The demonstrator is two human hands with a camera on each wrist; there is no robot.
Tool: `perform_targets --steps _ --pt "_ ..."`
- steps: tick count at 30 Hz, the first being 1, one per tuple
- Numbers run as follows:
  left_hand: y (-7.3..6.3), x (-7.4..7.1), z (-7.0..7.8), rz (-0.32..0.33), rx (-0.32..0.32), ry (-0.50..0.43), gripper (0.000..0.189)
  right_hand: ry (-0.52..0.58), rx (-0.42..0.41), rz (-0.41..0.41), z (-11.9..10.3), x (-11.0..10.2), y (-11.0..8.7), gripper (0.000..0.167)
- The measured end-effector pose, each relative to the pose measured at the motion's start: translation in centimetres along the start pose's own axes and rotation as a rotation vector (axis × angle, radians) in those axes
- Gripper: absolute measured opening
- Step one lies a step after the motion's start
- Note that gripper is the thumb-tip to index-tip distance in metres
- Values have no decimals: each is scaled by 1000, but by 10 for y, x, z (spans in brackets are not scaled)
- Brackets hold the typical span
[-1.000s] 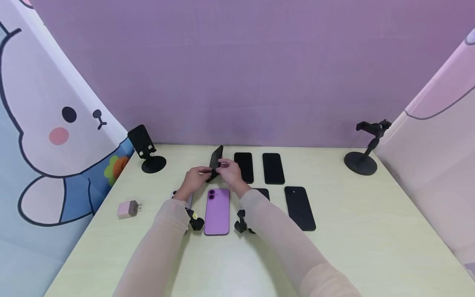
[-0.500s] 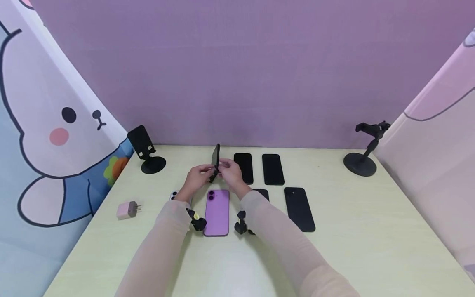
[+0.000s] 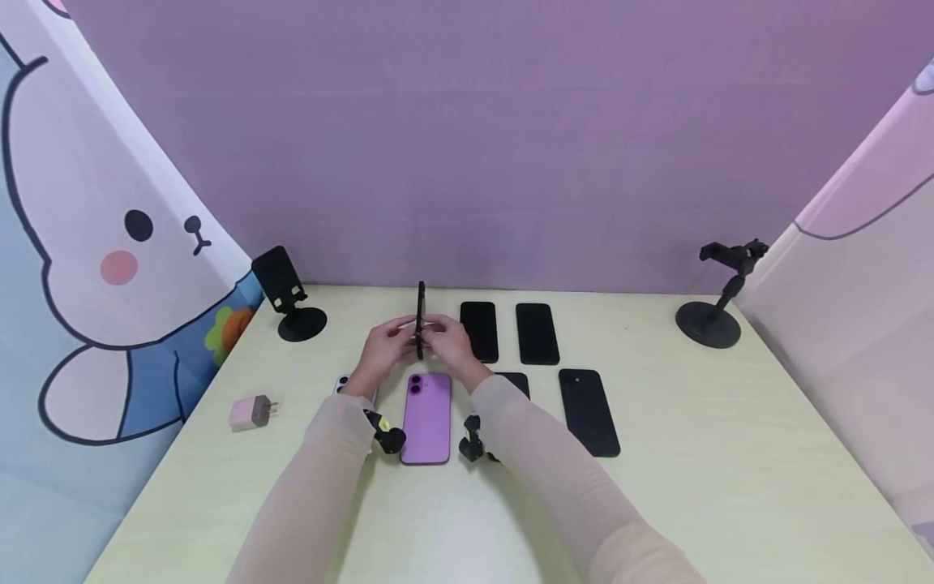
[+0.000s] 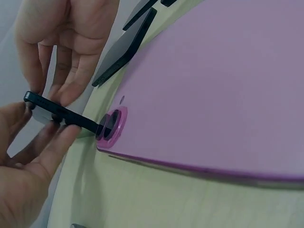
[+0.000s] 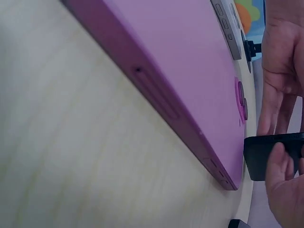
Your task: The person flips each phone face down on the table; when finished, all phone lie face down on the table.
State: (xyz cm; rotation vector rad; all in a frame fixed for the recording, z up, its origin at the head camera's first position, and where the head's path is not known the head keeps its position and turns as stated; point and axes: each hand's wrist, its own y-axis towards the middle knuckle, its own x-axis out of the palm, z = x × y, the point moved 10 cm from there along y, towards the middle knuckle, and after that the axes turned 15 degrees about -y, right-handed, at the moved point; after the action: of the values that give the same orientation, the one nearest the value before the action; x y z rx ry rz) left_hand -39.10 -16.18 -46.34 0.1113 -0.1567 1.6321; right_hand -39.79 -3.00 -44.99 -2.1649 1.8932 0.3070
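A black phone (image 3: 420,312) stands on its edge at the back of the table, held between both hands. My left hand (image 3: 383,350) pinches its left side with thumb and fingers; my right hand (image 3: 449,342) pinches its right side. In the left wrist view, the fingertips of both hands meet the dark phone (image 4: 61,111). The right wrist view shows the phone (image 5: 266,156) with a thumb on its face. A purple phone (image 3: 426,422) lies back up just in front of the hands. My left wrist partly covers a white phone (image 3: 343,383).
Two black phones, one (image 3: 479,332) near the right hand and another (image 3: 537,334), lie behind a third black phone (image 3: 589,412). My right sleeve partly hides one more dark phone (image 3: 516,381). A pink charger (image 3: 251,413) and black stands (image 3: 302,323) (image 3: 709,322) flank them.
The held phone has turned from slanting rightward to nearly edge-on and upright, its top shifting left. Both hands have stayed on it, almost in the same place.
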Motion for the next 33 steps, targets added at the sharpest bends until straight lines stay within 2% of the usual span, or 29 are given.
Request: perform_targets --steps 4,10,14,19,22,26,29,33 --pt "-1 0 2 -6 0 -45 38 -58 3 -13 2 2 0 32" --pt "-2 4 7 -54 26 -97 42 -43 26 -41 7 5 -1 33" --pt "-2 2 8 -65 47 -98 41 -85 20 -61 5 8 -3 35" --pt "-2 -1 8 -46 54 -68 39 -174 21 -64 7 9 -4 36" --pt "-3 -6 13 -10 74 31 37 -245 25 -68 9 10 -3 37" --pt "-3 -12 24 34 138 307 34 -406 6 -67 8 10 0 38" --pt "-2 -15 27 42 155 481 33 -510 -15 -60 6 9 1 38" --pt "-3 -19 24 52 136 595 34 -586 -33 -62 4 10 0 39"
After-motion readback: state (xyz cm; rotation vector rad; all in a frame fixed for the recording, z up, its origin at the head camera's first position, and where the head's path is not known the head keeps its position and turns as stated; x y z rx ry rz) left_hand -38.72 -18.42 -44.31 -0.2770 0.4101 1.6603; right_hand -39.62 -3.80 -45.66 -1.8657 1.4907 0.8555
